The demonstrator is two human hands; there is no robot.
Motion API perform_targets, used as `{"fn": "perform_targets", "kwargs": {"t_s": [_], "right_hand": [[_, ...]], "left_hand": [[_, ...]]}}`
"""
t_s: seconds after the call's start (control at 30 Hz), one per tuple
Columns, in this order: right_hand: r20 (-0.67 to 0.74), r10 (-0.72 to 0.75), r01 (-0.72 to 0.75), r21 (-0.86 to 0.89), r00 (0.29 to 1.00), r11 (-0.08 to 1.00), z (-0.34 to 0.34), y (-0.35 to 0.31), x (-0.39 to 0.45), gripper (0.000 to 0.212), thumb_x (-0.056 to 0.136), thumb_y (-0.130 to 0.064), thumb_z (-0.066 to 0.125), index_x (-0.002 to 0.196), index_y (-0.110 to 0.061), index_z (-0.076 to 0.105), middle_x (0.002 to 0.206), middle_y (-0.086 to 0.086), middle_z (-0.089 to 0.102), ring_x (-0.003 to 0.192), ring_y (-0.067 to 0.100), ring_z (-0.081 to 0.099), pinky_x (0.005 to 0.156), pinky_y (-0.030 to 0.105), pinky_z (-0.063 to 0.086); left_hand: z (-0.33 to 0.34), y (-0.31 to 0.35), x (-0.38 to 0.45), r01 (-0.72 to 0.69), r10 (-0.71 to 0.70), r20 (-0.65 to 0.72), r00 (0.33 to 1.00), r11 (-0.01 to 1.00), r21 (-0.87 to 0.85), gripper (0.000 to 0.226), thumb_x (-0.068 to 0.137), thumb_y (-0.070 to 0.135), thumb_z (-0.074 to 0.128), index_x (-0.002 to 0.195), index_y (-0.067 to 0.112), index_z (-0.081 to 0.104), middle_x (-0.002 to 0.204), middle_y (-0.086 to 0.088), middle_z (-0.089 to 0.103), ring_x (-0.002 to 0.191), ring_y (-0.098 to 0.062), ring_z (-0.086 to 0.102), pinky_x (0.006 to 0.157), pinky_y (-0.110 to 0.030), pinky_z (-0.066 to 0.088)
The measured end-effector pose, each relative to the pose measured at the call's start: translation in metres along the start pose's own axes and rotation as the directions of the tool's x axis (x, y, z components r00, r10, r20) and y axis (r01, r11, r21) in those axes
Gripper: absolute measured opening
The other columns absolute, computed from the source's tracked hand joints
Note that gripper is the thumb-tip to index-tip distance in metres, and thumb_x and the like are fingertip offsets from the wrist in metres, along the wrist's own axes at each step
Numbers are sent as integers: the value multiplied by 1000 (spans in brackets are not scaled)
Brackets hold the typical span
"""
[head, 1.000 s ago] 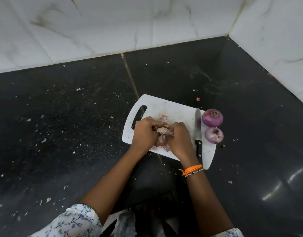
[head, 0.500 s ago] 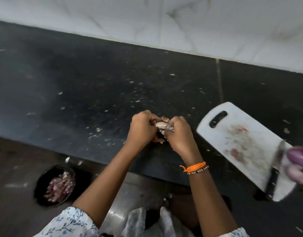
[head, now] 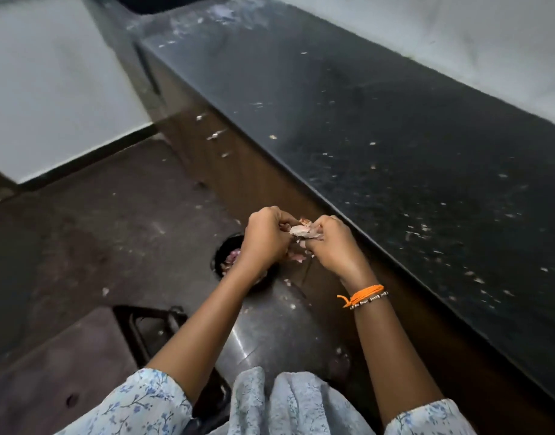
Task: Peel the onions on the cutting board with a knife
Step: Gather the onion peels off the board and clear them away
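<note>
Fingers (head: 328, 229) of both my hands are curled in tight, pinching a small bunch of papery onion skins (head: 301, 230) between them. My left hand (head: 265, 238) and my right hand (head: 331, 246) sit knuckle to knuckle, with the pale pink scraps caught in the narrow gap where the fingertips meet, a few flakes hanging loose beneath. I hold them out past the near edge of the black table (head: 411, 146), over the floor (head: 97, 215), not over the worktop. Directly below and a little to the left of my grip lies a dark bin (head: 227, 252) with purple onion scraps already in it; my left wrist covers most of its rim. That is the line the drop turns on: the bin lies straight down and slightly toward my left hand, so I judge the skins should fall in if I let go from about this spot. Neither the cutting board, the knife nor the onions show in this view, so I cannot say where they lie. An orange thread bracelet (head: 362, 295) circles my right wrist.
</note>
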State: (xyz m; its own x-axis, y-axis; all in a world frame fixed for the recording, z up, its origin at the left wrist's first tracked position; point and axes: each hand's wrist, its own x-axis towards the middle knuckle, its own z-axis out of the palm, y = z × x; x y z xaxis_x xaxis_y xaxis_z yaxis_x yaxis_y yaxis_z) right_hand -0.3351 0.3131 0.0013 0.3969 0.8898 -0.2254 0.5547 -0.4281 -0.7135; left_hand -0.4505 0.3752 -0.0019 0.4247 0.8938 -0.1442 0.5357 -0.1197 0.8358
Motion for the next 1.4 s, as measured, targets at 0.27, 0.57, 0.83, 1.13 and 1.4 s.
{"fn": "perform_targets", "kwargs": {"t_s": [0.27, 0.57, 0.83, 1.13, 1.4], "right_hand": [[294, -23, 65, -134, 955, 989, 108, -40, 72, 21, 83, -5, 65, 101, 4, 62, 112, 23, 60, 109, 34, 53, 81, 29, 36], [534, 60, 73, -224, 843, 972, 237, 17, 199, 17, 84, -4, 64, 100, 1, 62, 114, 23, 62, 109, 34, 56, 77, 32, 40], [589, 103, 4, -177, 802, 984, 355, 117, 298, 15, 85, -10, 67, 93, 2, 69, 104, 23, 68, 102, 31, 61, 78, 33, 44], [471, 239, -112, -282, 849, 953, 441, 192, 349, 29, 83, -6, 67, 111, 1, 61, 121, 20, 60, 111, 32, 56, 88, 32, 43], [489, 335, -329, -101, 806, 939, 420, 183, 339, 27, 92, -2, 49, 115, -11, 59, 116, 12, 60, 100, 31, 62, 91, 49, 51]], "left_hand": [[-53, -107, 32, 266, -269, -134, 954, 963, -36, 18, 67, 2, 75, 81, 14, 77, 66, 3, 64, 54, -2, 51, 57, -21, 43], [-13, -263, 128, 509, -520, -91, 849, 852, -121, 21, 69, 0, 75, 87, 11, 77, 75, -9, 73, 64, -18, 63, 63, -31, 53], [61, -400, 210, 598, -601, -79, 795, 799, -62, 15, 80, 7, 66, 91, 2, 74, 91, -20, 71, 90, -33, 64, 76, -33, 49], [100, -485, 249, 640, -631, 107, 769, 756, -136, 50, 79, -3, 62, 127, 13, 58, 121, -12, 64, 112, -26, 58, 86, -23, 44], [94, -472, 231, 736, -714, 198, 672, 614, -284, 46, 88, 2, 57, 133, 9, 49, 120, -12, 60, 113, -29, 56, 97, -37, 47]]}}
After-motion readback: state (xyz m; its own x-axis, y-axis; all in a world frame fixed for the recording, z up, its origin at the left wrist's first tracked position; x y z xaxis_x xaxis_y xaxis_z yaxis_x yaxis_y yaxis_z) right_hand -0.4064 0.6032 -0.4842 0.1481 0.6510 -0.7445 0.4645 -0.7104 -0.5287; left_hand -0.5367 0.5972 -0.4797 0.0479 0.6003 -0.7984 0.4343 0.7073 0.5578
